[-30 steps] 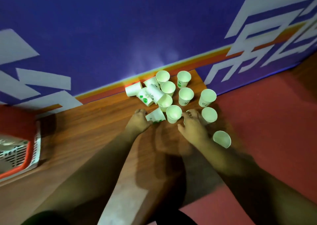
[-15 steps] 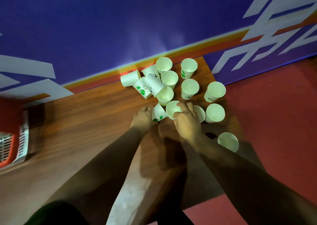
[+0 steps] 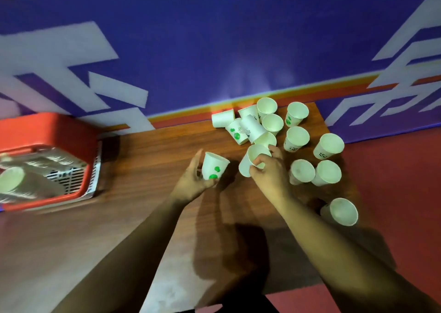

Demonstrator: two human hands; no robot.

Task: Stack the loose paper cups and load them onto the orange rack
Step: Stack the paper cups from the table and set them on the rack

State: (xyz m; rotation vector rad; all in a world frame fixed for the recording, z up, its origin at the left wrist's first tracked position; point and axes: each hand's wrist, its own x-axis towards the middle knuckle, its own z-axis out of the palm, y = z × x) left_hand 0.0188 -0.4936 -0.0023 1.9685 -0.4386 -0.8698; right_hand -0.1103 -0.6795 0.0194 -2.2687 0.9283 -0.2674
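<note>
Near the middle of the brown wooden tabletop (image 3: 155,165) we have both hands busy. Our left hand (image 3: 191,181) is curled round a white paper cup with green dots (image 3: 214,167), held mouth up and slightly tilted. Our right hand (image 3: 269,173) grips a plain white paper cup (image 3: 248,163) by its rim, tipped toward the left one. The two cups are near each other but apart.

Beyond and to the right lie the loose white paper cups (image 3: 296,138), some upright, some on their sides. One lone upright cup (image 3: 341,211) stands by the tabletop's near right corner. The orange plastic rack (image 3: 47,131) sits at the far left, with blurred stacked cups (image 3: 12,180) in it.

We judge this to be the nesting step. Next we must line the cups up and slide one squarely into the other without crushing its thin wall.
</note>
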